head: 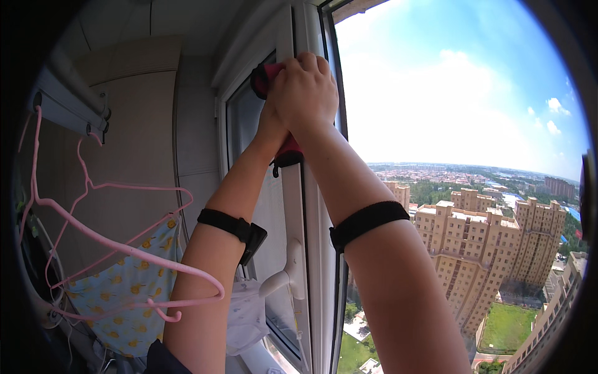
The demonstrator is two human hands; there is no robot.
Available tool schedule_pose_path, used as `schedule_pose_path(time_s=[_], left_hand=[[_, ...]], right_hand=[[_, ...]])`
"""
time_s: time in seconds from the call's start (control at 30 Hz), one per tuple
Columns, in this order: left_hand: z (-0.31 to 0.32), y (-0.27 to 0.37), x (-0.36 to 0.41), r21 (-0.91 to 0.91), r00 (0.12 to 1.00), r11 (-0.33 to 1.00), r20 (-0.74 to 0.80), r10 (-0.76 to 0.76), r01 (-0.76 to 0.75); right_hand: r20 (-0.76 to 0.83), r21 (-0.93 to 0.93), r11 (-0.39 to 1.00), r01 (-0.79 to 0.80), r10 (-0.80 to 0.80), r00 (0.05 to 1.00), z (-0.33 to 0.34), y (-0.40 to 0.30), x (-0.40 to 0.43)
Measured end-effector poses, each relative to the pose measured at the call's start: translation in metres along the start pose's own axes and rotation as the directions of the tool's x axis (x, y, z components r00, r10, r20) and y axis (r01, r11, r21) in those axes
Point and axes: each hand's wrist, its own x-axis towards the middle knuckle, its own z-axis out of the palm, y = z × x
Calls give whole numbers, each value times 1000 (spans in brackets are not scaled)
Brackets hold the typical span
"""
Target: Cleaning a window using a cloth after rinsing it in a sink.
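Observation:
My right hand (306, 91) is curled high against the white window frame (317, 154), around a red-and-black handheld object (267, 78). My left hand (273, 119) is at the same object, crossed behind the right hand and mostly hidden by it. One dark, rounded end of the object sticks out left of my knuckles. Its other end, with a small black loop, shows below my wrists. The middle is covered, so the kind of tool cannot be made out. Black straps (369, 222) circle both forearms; the left one carries a small dark box (253, 243).
Pink hangers (135, 252) hang close on the left, near a blue patterned cloth (135, 290). A white window handle (289, 276) juts out below my hands, beside a pale garment (245, 313). At right, high-rise buildings (467, 252) stand far below the window opening.

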Motion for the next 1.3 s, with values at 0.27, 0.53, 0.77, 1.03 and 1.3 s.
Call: schedule_pose_path(time_s=[0.27,0.53,0.77,1.03,1.3], left_hand=[[5,-41,79,303,950,901,87,299,-311],[6,-78,95,-786,890,513,100,-445,345],[-12,28,-75,-783,747,234,389,-539,576],[-44,81,-240,-573,492,66,633,-598,817],[-70,90,-311,-413,129,-309,751,-647,856]], right_hand=[[68,-44,999,-17,20,997,-4,11,-1],[-31,30,998,52,-51,998,7,3,-6],[268,133,987,-85,47,962,-30,-1,1],[188,291,922,-256,207,960,-45,-56,-109],[724,223,862,-454,165,670,-126,-85,-227]])
